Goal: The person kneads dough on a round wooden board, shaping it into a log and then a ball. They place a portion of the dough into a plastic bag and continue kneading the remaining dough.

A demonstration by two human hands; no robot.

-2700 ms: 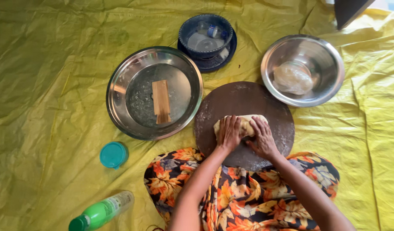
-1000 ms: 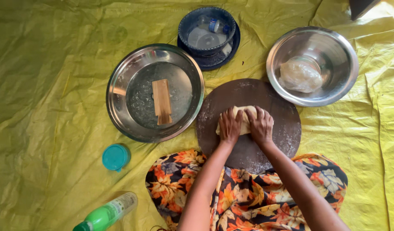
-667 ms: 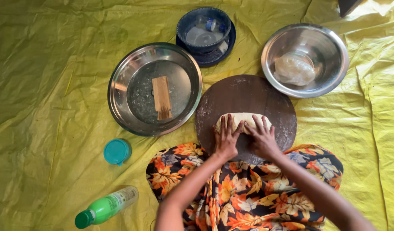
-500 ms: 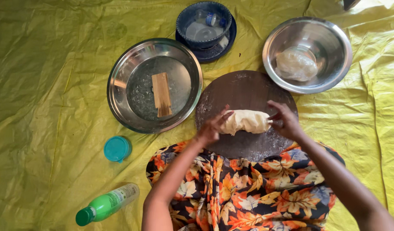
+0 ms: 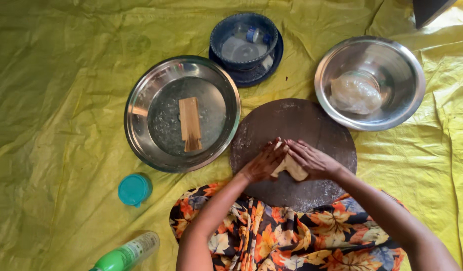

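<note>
Steel bowl [image 5: 392,108] holding dough lump [image 5: 355,94], hands [image 5: 291,160] pressing dough [image 5: 292,167]

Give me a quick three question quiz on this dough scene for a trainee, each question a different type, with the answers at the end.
1. True or false: both hands press the dough between them over the round dark board.
2. Multiple choice: what lies in the wide steel tray? A) a flat wooden piece B) a spoon C) a lump of dough
3. Fill in: the teal lid lies on the yellow ____.

Key
1. True: the left hand and the right hand close on it from either side.
2. A: the flat wooden piece lies in the middle of the tray.
3. Sheet: the yellow sheet covers the ground under everything.
</note>
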